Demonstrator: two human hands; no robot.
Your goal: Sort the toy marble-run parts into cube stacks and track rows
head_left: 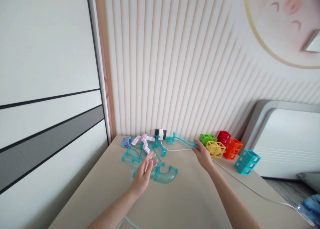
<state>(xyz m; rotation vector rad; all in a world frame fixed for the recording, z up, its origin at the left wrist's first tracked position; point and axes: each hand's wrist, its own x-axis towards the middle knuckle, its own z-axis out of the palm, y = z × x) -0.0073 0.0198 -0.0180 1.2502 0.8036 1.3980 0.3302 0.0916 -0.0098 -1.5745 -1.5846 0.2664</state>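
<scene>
My right hand (203, 155) pinches the near end of a long, see-through teal track piece (183, 139) by the wall. At the other end of that piece sits a small teal block (170, 140). My left hand (144, 170) has its fingers apart and holds nothing. It hovers over or beside a cluster of teal track parts; whether it touches them I cannot tell. Among these are a curved teal track piece (166, 176) and a teal piece (130, 155) farther left. A pale lilac three-armed piece (144, 140) lies on top of the cluster.
Along the back of the table (185, 195) are a blue cube (126, 142) and a white charger plug (161, 134) whose cable (240, 179) runs right. Green (208, 139), yellow (215, 149), red (223, 137), orange (232, 149) and turquoise (247, 162) hollow blocks stand right.
</scene>
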